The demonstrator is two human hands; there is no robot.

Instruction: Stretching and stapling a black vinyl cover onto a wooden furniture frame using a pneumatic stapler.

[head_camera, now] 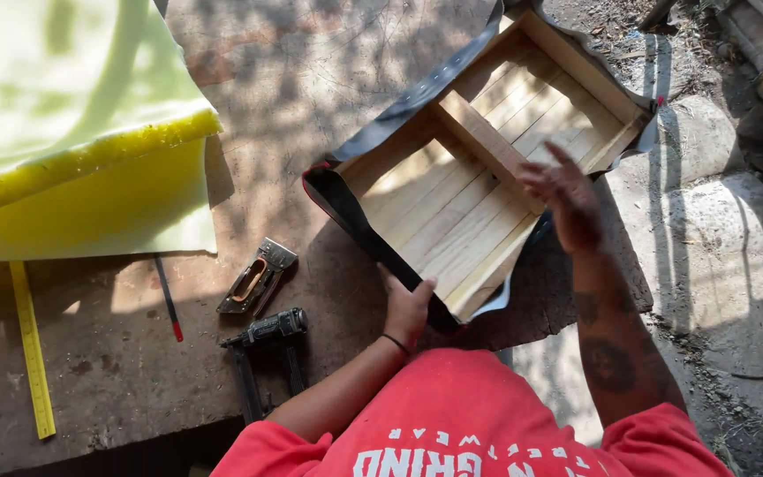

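Left hand presses flat, fingers together, on the black covering folded over the near corner of a slatted wooden frame. Right hand hovers open above the frame's right edge, fingers spread, gripping nothing. Frame lies between and ahead of both hands. Left of the left hand: a manual staple gun, a black power stapler, a red-tipped pencil; farther left, yellow foam and a yellow ruler.
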